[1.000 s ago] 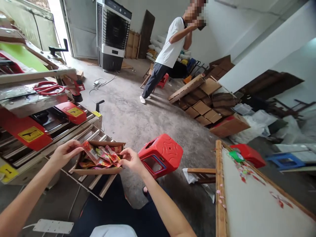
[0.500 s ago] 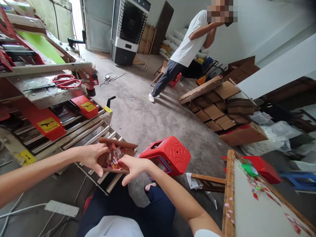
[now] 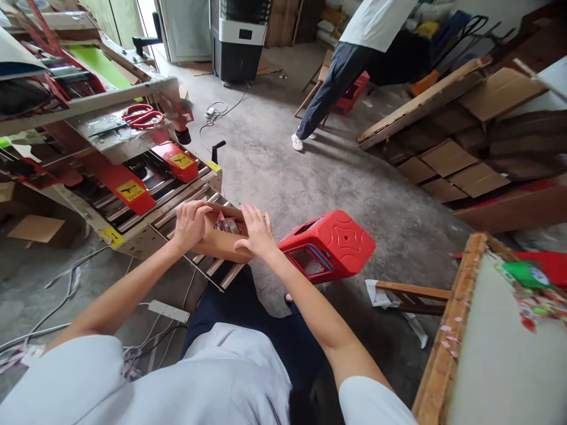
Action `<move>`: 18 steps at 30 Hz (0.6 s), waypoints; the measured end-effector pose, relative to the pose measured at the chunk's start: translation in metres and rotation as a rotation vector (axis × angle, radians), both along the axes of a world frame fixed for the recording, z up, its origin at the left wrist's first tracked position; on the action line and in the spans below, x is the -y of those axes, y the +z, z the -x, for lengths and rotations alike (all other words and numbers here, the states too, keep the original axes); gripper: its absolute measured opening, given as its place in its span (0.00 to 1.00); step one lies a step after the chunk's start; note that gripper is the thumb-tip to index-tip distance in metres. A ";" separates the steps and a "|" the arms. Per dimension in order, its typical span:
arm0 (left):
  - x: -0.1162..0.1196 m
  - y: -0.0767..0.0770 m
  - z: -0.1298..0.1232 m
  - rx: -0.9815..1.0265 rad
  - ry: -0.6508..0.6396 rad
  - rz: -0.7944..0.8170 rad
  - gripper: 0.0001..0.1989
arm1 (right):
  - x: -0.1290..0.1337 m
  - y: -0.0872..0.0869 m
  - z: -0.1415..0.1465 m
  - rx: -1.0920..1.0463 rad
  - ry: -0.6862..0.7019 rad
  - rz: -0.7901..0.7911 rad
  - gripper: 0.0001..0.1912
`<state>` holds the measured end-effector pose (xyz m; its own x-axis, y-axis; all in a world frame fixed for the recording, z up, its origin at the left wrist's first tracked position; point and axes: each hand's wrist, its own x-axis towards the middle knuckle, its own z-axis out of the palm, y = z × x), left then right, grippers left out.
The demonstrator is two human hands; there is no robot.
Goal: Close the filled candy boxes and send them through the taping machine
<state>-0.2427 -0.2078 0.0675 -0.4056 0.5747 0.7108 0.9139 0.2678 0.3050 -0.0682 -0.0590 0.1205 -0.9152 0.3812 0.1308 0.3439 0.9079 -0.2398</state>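
A small open cardboard box (image 3: 224, 244) sits over the roller conveyor (image 3: 230, 276) in front of me. Small red and white wrapped packets (image 3: 227, 224) lie inside it. My left hand (image 3: 191, 226) grips the box's left end, fingers bent over the edge. At the opposite end, my right hand (image 3: 257, 230) holds the wall, thumb on the near side and fingers over the far edge. The box's underside is hidden.
A machine with red guards (image 3: 177, 160) adjoins the rollers, red scissors (image 3: 142, 116) on top. Right of the box stands a red stool (image 3: 341, 245). A wood-edged table (image 3: 500, 354) is at lower right. A person (image 3: 341, 77) stands further back. A power strip (image 3: 168, 311) lies below.
My hands have come out from among the packets to the box's two ends. The box now shows its near wall. My view has tipped down and shifted left.
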 end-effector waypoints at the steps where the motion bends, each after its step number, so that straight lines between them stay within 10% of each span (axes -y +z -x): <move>1: 0.004 0.001 -0.007 -0.022 0.006 -0.058 0.14 | 0.000 -0.003 -0.003 -0.003 0.005 0.013 0.56; 11: -0.011 -0.010 -0.043 0.145 -0.270 0.448 0.29 | -0.006 -0.020 -0.014 -0.122 0.127 0.116 0.35; 18: 0.010 -0.009 -0.090 0.189 -0.244 0.188 0.19 | 0.002 -0.046 -0.029 -0.163 0.076 0.148 0.22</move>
